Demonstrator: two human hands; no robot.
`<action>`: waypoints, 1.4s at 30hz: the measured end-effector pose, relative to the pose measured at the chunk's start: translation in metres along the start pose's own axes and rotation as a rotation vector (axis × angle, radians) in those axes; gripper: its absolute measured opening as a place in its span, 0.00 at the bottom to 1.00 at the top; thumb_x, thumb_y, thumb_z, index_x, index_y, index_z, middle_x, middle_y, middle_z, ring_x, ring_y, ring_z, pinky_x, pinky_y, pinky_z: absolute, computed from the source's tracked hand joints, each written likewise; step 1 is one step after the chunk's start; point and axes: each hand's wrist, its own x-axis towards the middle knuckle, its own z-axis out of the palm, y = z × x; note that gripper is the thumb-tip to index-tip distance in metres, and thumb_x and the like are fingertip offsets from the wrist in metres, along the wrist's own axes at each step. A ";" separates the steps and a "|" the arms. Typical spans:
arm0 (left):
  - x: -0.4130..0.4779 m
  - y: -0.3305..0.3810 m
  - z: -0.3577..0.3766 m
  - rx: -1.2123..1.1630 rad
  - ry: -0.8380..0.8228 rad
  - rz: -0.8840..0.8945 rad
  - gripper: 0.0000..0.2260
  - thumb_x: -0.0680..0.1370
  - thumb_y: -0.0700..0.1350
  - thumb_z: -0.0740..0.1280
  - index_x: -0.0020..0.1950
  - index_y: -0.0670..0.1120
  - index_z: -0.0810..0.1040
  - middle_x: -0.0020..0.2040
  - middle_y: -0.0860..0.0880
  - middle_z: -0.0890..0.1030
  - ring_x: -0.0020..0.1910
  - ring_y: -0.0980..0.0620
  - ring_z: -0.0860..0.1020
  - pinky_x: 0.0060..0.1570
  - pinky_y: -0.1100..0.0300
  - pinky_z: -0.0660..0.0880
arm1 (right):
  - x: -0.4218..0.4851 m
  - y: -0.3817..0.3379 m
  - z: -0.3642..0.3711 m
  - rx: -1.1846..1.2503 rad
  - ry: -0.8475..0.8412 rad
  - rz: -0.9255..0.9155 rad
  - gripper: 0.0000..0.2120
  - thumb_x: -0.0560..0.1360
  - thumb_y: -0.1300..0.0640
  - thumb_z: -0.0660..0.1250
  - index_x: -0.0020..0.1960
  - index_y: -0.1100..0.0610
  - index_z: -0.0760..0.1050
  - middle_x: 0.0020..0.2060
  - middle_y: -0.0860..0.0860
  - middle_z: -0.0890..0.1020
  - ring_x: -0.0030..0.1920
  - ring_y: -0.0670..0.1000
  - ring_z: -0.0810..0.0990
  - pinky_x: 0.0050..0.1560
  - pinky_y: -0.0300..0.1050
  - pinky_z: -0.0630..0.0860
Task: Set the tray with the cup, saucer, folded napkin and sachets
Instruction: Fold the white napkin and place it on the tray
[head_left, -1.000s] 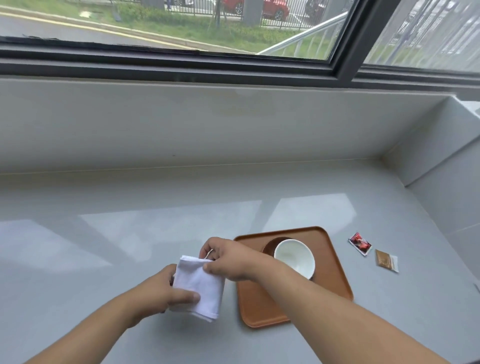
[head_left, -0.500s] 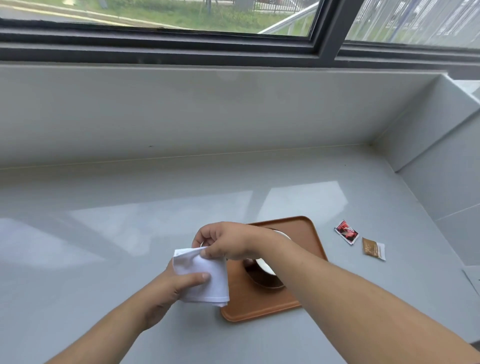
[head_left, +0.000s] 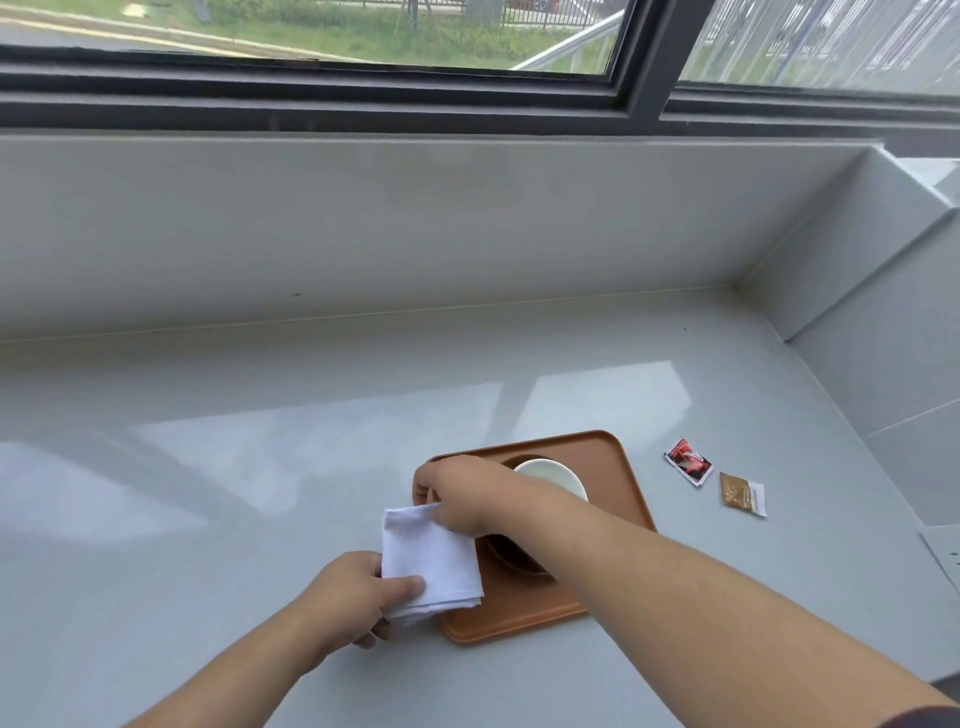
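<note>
A folded white napkin (head_left: 428, 561) is held over the left edge of the brown tray (head_left: 618, 478). My left hand (head_left: 353, 597) pinches the napkin's lower left corner, thumb on top. My right hand (head_left: 462, 496) grips its upper right corner. On the tray stands a white cup (head_left: 556, 475) on a dark brown saucer (head_left: 511, 558), both partly hidden by my right forearm. A red sachet (head_left: 688, 461) and a brown sachet (head_left: 742, 493) lie on the counter to the right of the tray.
The grey counter (head_left: 260, 467) ends at a white wall under a window behind and at a tiled wall on the right. A white paper corner (head_left: 945, 553) shows at the right edge.
Both hands have carried the napkin a little to the right, so it now overlaps the tray's left edge. The camera view has shifted slightly.
</note>
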 end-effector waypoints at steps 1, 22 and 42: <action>0.001 -0.001 0.003 0.042 0.013 -0.006 0.10 0.77 0.51 0.71 0.48 0.44 0.84 0.33 0.50 0.86 0.28 0.53 0.80 0.31 0.60 0.75 | 0.002 -0.001 0.004 -0.052 -0.010 -0.010 0.15 0.77 0.63 0.62 0.59 0.50 0.77 0.55 0.49 0.81 0.50 0.54 0.79 0.44 0.49 0.77; 0.014 0.000 0.040 0.438 0.126 0.058 0.17 0.75 0.61 0.68 0.34 0.50 0.73 0.30 0.52 0.77 0.28 0.53 0.73 0.31 0.57 0.66 | 0.004 0.012 0.006 -0.484 -0.165 0.129 0.05 0.75 0.62 0.65 0.41 0.55 0.75 0.35 0.49 0.77 0.33 0.51 0.74 0.30 0.44 0.67; 0.016 0.005 0.032 0.212 0.004 0.024 0.14 0.73 0.57 0.72 0.38 0.48 0.75 0.35 0.47 0.87 0.27 0.52 0.75 0.27 0.61 0.73 | 0.003 0.018 0.009 -0.566 -0.072 0.023 0.06 0.80 0.55 0.64 0.53 0.50 0.79 0.49 0.49 0.81 0.54 0.55 0.76 0.58 0.53 0.66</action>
